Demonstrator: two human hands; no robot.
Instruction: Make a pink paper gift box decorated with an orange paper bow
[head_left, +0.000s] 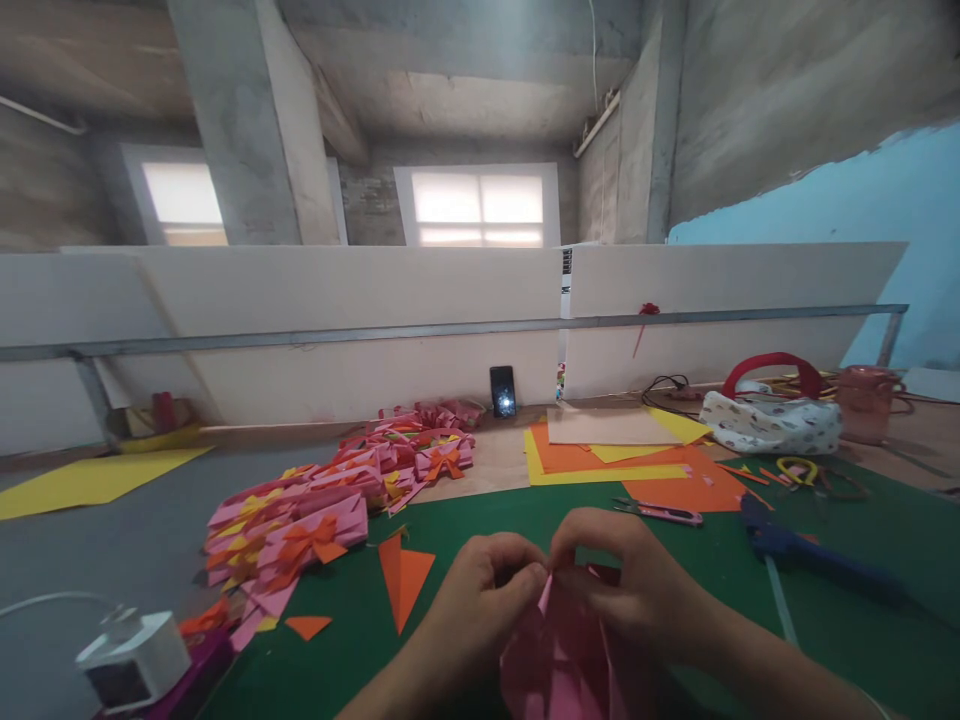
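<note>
A pink folded paper piece [559, 655] hangs below my two hands, low in the middle of the head view. My left hand [499, 590] pinches its upper edge between thumb and forefinger. Close beside it, my right hand [626, 575] grips the top of the same paper, its fingers curled. The two sets of fingertips nearly meet, and a narrow pink flap sticks up between them. Part of the paper is hidden by my right hand and by the bottom edge of the view. An orange folded paper triangle [405, 580] lies on the green mat [345, 630] left of my hands.
Pink folded papers with orange and yellow bows [322, 535] are heaped at the left. Behind my hands lie thread snips [660, 512] and orange and yellow sheets [555, 465]. A blue glue gun [806, 555], a fabric basket [772, 425] and a phone [503, 391] stand around; a white charger [135, 660] sits front left.
</note>
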